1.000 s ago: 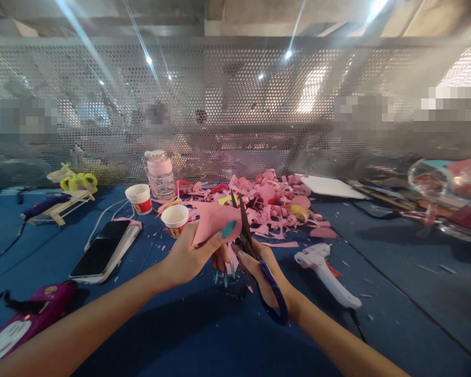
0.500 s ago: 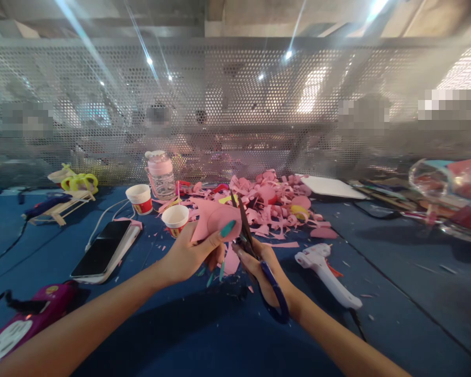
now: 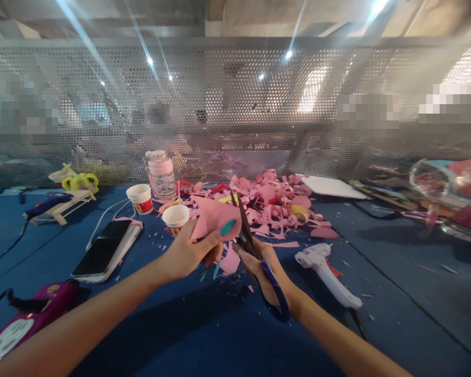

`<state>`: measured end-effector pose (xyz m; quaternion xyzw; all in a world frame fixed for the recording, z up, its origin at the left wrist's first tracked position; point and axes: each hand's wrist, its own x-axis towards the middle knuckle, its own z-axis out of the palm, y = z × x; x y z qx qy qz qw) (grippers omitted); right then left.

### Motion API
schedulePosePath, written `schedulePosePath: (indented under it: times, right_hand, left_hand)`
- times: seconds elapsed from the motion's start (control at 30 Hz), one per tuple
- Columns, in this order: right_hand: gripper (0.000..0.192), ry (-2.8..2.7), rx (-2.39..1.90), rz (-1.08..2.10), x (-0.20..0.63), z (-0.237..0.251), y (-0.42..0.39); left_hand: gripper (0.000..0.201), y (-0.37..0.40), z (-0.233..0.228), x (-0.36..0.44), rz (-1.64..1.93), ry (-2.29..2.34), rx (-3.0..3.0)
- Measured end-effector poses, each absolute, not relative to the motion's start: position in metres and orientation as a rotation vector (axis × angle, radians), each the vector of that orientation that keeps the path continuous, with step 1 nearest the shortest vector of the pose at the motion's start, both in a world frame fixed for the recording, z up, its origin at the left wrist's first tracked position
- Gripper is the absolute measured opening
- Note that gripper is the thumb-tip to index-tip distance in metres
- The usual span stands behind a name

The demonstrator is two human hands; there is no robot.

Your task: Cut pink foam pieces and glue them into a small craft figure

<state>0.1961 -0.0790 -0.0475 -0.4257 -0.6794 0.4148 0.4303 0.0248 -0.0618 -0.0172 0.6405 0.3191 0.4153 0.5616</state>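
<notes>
At your far left a purple device sits on the blue bench, and a dark-screened phone lies to the right of it. Next come two white-and-red paper cups, the farther cup and the nearer cup. Your left hand is closed on the pink paper, thumb on top, holding it up just above the bench. The paper's right edge meets the scissors, whose blades stand slightly apart. Your right hand is curled around their handles. Behind the blades spreads a heap of pink scraps; a white glue gun lies right of your right hand.
</notes>
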Motion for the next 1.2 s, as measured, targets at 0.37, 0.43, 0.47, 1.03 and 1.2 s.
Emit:
schedulePosePath:
  times: [0.37, 0.43, 0.47, 1.03, 1.2]
  right_hand:
    - [0.028, -1.714, -1.05, 1.049, 0.199, -0.054, -0.076]
    - [0.029, -1.724, -1.037, 1.036, 0.199, -0.053, -0.076]
    - [0.029, -1.728, -1.036, 1.029, 0.198, -0.053, -0.077]
    - [0.032, -1.731, -1.096, 0.981, 0.198, -0.048, -0.079]
    - [0.037, -1.73, -1.078, 0.945, 0.197, -0.046, -0.08]
  left_hand:
    - [0.049, -0.056, -0.023, 0.021, 0.978, 0.705, 1.58]
    - [0.047, -0.057, -0.022, 0.02, 0.985, 0.704, 1.574]
    - [0.046, -0.057, -0.021, 0.02, 0.989, 0.703, 1.567]
    - [0.046, -0.059, -0.013, 0.018, 0.954, 0.754, 1.503]
    - [0.044, -0.058, -0.012, 0.018, 0.94, 0.767, 1.516]
